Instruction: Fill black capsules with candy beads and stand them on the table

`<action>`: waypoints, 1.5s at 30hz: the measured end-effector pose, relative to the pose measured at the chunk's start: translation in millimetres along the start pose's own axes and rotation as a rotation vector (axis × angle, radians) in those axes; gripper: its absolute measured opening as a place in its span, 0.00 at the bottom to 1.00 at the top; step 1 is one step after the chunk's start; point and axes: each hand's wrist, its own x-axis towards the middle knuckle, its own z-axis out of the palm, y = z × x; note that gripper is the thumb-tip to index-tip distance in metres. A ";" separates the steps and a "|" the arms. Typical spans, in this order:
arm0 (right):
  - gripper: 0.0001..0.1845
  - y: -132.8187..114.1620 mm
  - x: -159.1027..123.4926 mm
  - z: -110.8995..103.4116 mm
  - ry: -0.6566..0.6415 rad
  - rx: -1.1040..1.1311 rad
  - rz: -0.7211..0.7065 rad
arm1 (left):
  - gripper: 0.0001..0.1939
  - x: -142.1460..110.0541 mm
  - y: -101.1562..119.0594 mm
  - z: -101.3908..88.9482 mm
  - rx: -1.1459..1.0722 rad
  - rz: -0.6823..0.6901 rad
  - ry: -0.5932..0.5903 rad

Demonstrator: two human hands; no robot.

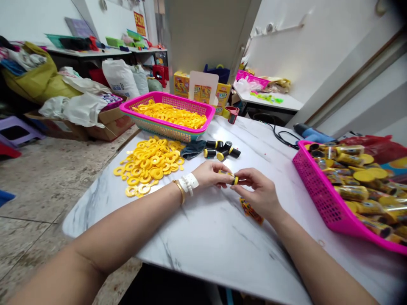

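Left hand [211, 174] and right hand [259, 191] hold a black-and-yellow piece [235, 181] together

Black-and-yellow piece [235, 181] mostly hidden between left grip [208, 174] and right grip [260, 192]; patterned strip [250, 211] partly behind the latter, print too small to read; pink basket [318, 197] cut by right edge, markings on its cylinders [351, 193] blurred

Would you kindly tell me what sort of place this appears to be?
Probably a small assembly or packing workshop: loose yellow plastic ring-shaped pieces are heaped on a white marble-patterned table, a pink perforated plastic basket holds many yellow-and-black cylinders, and stuffed pale sacks stand in the background.
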 end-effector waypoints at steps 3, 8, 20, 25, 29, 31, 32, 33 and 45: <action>0.11 -1.4 -0.7 3.9 0.022 -0.030 -0.028 | 0.25 -1.2 -1.4 2.7 -0.010 0.004 0.011; 0.12 -1.7 2.0 -1.3 0.086 -0.077 -0.096 | 0.28 -4.1 7.5 -4.6 -0.069 -0.092 -0.023; 0.08 -1.9 -1.1 4.7 0.041 -0.075 -0.094 | 0.26 -2.9 1.4 -1.9 0.002 -0.014 -0.118; 0.09 4.1 1.7 3.9 0.082 -0.013 -0.076 | 0.27 -1.8 7.3 -13.8 -0.038 -0.094 -0.089; 0.09 5.3 -2.1 4.2 0.077 -0.008 -0.043 | 0.25 -1.5 5.7 -10.0 -0.011 -0.044 -0.083; 0.09 4.6 -4.7 5.9 0.076 -0.025 -0.030 | 0.24 -1.3 4.1 -6.7 -0.001 -0.017 -0.076; 0.10 4.1 -5.5 6.9 0.086 -0.027 -0.017 | 0.23 -1.0 3.4 -5.5 0.003 -0.003 -0.069; 0.11 3.6 -5.9 7.9 0.105 -0.013 0.008 | 0.22 -0.6 2.9 -4.6 0.007 0.016 -0.061; 0.15 8.1 1.3 5.2 0.043 0.658 0.699 | 0.13 -2.7 -4.5 4.6 0.412 0.354 0.064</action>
